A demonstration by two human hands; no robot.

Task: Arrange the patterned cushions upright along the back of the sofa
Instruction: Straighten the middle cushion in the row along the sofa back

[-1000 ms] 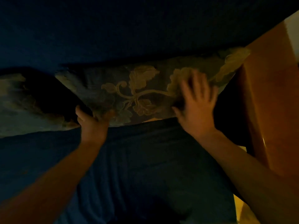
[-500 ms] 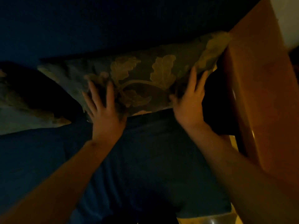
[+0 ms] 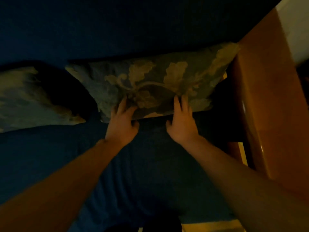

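Observation:
In dim light, a leaf-patterned cushion [image 3: 150,82] leans against the dark blue sofa back [image 3: 117,30], its right corner touching the wooden armrest [image 3: 267,97]. My left hand [image 3: 122,123] rests with spread fingers on the cushion's lower left edge. My right hand [image 3: 181,121] lies flat on its lower right edge, fingers apart. Neither hand grips it. A second patterned cushion [image 3: 28,99] leans at the far left, partly cut off by the frame edge.
The blue seat [image 3: 133,173] stretches under my forearms. The wooden armrest bounds the sofa on the right, with a pale wall [image 3: 297,27] behind it and a strip of yellowish floor [image 3: 209,227] below.
Both hands slid down from the cushion's face to its lower edge and came closer together. The cushion now sits lower and more level against the sofa back.

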